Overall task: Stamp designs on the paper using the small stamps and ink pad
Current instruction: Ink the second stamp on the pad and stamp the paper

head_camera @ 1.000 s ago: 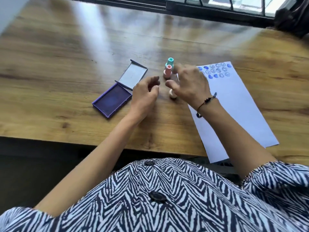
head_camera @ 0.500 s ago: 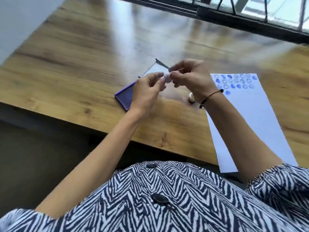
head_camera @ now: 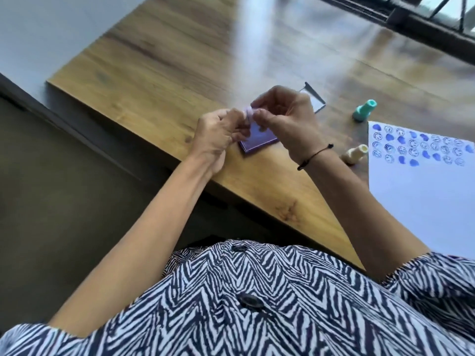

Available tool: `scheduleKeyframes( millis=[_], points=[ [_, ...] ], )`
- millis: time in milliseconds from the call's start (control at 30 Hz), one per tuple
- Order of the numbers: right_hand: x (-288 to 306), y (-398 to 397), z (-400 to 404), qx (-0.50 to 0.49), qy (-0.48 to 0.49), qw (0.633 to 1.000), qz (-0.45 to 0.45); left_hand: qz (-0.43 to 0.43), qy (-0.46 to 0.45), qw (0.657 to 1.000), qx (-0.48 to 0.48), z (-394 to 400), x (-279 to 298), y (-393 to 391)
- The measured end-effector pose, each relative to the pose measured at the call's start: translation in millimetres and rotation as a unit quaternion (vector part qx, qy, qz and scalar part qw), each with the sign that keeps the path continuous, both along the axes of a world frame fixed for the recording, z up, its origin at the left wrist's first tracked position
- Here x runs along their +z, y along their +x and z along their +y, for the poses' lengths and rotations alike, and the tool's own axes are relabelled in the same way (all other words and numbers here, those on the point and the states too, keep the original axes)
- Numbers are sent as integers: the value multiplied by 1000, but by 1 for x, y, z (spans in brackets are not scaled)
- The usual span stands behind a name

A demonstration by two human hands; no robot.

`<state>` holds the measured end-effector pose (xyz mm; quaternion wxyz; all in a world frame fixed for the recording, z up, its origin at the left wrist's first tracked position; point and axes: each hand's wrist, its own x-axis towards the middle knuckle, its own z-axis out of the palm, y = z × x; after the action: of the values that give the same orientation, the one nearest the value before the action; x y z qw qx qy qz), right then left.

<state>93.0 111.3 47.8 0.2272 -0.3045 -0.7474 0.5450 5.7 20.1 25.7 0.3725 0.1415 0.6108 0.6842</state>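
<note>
My left hand (head_camera: pixel 218 137) and my right hand (head_camera: pixel 285 116) meet above the open purple ink pad (head_camera: pixel 258 140), both pinching one small pale pink stamp (head_camera: pixel 248 114) between their fingertips. The hands hide most of the stamp, and the ink pad's lid (head_camera: pixel 315 100) shows behind my right hand. A teal stamp (head_camera: pixel 364 110) stands upright to the right. A cream stamp (head_camera: pixel 354 154) lies on its side by the white paper (head_camera: pixel 421 201). Rows of blue smiley and heart prints (head_camera: pixel 421 147) cover the paper's top part.
The wooden table (head_camera: pixel 180 73) ends at a near edge running diagonally under my forearms, with dark floor at the left. A dark window frame (head_camera: pixel 424 19) runs along the far right. My striped shirt fills the bottom of the view.
My right hand picked the pink stamp up from the table and both hands now hold it over the ink pad. The camera has swung left and tilted.
</note>
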Motion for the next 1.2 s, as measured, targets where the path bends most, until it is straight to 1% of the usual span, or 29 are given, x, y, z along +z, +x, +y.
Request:
scheduleKeyframes(
  millis=[67,133,200,267,300,333,367,467,500,567,633,700,767,800,833,900,1000,1067,1133,1200],
  points=[
    [2,-1,3,-3,104,995,-4,-19,-3,999,27,-3,-2,-4],
    [1,-4,11,-17,231,973,-20,-14,-9,999,49,-7,-5,-7],
    [-6,-7,15,-4,315,947,-65,-7,-5,998,62,-10,-11,-8],
    [-20,-9,11,60,394,904,-153,5,-2,998,67,-10,-15,-6],
    [-27,-9,8,95,424,882,-184,14,-4,998,66,-9,-17,-4],
    [-30,-9,8,120,442,867,-199,21,-7,998,64,-9,-17,-3],
    [-28,-11,10,132,445,862,-203,28,-8,998,61,-8,-17,-3],
    [-17,-17,22,143,414,879,-191,40,-8,998,57,-8,-18,-3],
    [-14,-17,23,139,418,879,-182,41,-6,997,58,-8,-19,-3],
    [-18,-15,16,147,446,862,-190,42,-3,997,61,-7,-19,-3],
    [-22,-12,12,165,443,854,-217,49,-7,997,58,-7,-19,-2],
    [-16,-16,20,176,404,867,-234,53,-11,997,54,-7,-19,-1],
    [-7,-19,26,162,382,884,-216,52,-6,997,52,-7,-21,-1],
    [-7,-20,24,153,388,886,-204,52,-5,997,51,-7,-22,-2],
    [-9,-19,19,152,401,879,-206,56,-7,997,50,-6,-23,-3],
    [-16,-15,9,166,404,867,-241,67,-16,997,45,-7,-26,-3],
    [-10,-15,15,169,371,879,-247,74,-20,996,38,-6,-28,-2],
    [-9,-14,16,156,376,882,-237,77,-19,996,37,-7,-29,-3],
    [-15,-11,8,154,397,868,-255,82,-23,996,36,-8,-30,-3],
    [-17,-10,6,164,396,859,-280,89,-30,995,33,-8,-29,-1]
  ],
)
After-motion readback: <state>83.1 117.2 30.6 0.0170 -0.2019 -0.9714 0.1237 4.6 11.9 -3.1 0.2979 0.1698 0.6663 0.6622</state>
